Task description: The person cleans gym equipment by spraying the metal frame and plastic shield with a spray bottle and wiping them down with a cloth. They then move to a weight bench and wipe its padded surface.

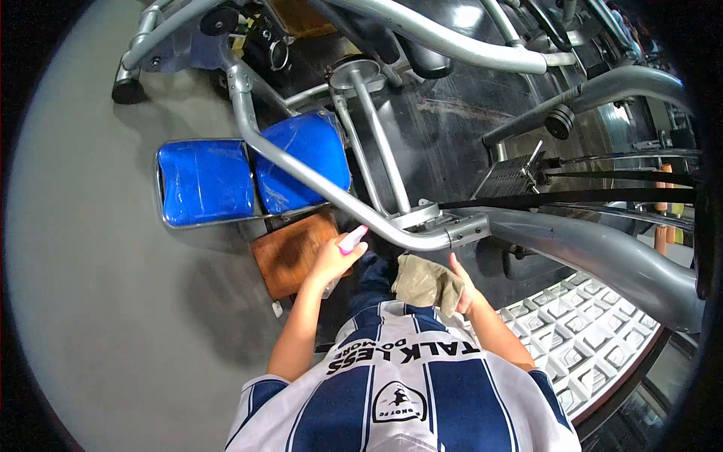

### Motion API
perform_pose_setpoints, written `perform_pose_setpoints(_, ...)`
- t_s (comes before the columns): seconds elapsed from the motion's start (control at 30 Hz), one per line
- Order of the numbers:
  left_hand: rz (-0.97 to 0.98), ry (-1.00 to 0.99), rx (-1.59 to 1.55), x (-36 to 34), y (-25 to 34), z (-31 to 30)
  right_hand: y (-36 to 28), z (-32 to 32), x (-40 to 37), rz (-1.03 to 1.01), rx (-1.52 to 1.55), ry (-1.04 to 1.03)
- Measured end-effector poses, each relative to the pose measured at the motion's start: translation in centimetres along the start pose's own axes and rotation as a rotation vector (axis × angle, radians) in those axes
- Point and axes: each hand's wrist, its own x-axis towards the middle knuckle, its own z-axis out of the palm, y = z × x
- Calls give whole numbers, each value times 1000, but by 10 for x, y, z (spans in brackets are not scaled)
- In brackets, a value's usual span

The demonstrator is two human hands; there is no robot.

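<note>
From my end, via head cam: L hand [328, 264] is wrapped round the neck of a spray bottle [352, 242], prob. held there bc it puts the trigger under the fingers; pink-tipped nozzle points up at the bent metal tube [316, 178], just beside it. Can't tell if the trigger's pressed. R hand [468, 292] is grasping a cloth [423, 282], edge pinched w/ thumb up, the rest bunched toward the body's midline. I'd say it's gripped by one side so most of the fabric stays free. Both items sit in front of the striped shirt [467, 399], near the tube's lower end, prob. to keep them within easy reach of it.

Beyond the tube, L side: blue chair [205, 183], seat + back in what looks like clear wrap, maybe for protection. Wooden block [285, 255] lies near L hand, partly hidden. White panel [584, 331] is off to R, past the forearm.
</note>
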Motion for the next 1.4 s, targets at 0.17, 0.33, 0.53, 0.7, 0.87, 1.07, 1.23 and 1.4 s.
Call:
perform_pose_setpoints(0.17,-110,-201,-338,34,-8,-24,-9,5,21,-194,64,189)
perform_pose_setpoints(0.33,27,-187,-316,102,-7,-89,-18,-11,34,-287,142,205)
perform_pose_setpoints(0.53,246,73,178,179,35,-129,-36,-43,71,-233,-37,280)
perform_pose_setpoints(0.7,477,358,-172,243,13,-93,-47,-36,116,-264,11,288)
perform_pose_setpoints(0.87,331,395,-130,295,-54,-48,-29,-39,157,-259,-132,257)
perform_pose_setpoints(1.07,204,485,75,311,-72,-46,-36,-57,158,-136,-38,310)
perform_pose_setpoints(1.23,111,542,62,313,-74,-51,-41,-45,161,-129,-88,359)
perform_pose_setpoints(1.4,79,587,8,309,-67,-53,-40,-49,162,-111,-81,364)
